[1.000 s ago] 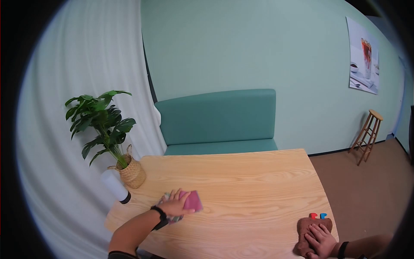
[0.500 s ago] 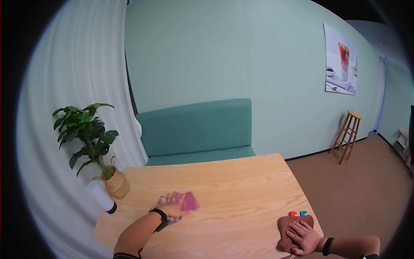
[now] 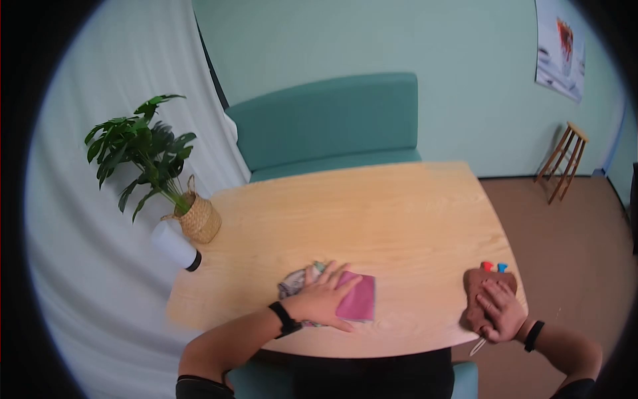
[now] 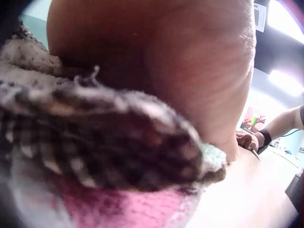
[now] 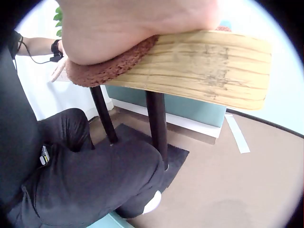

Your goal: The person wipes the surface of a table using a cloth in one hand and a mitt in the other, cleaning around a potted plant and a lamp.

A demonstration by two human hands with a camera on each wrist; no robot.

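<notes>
In the head view my left hand (image 3: 323, 299) lies with spread fingers on a cloth with a patterned part and a pink part (image 3: 357, 297), flat on the table. The left wrist view shows the cloth's checked, bunched edge (image 4: 104, 137) under the palm, with pink fabric below it. At the table's right edge my right hand (image 3: 502, 311) rests on a brown fuzzy item (image 3: 473, 292), fingers laid over it. Red (image 3: 487, 266) and blue (image 3: 502, 267) pieces stick out at its far end. Brown fabric (image 5: 109, 66) shows beneath that hand in the right wrist view.
A plant in a woven basket (image 3: 200, 219) stands at the table's left, beside a white cylinder with a black end (image 3: 175, 245). A green bench (image 3: 332, 120) is behind the table (image 3: 345, 213). A wooden stool (image 3: 565, 159) stands at the far right.
My left hand and the cloth have moved right and nearer the table's front edge. The head view has tilted down. My right hand stays on the brown item.
</notes>
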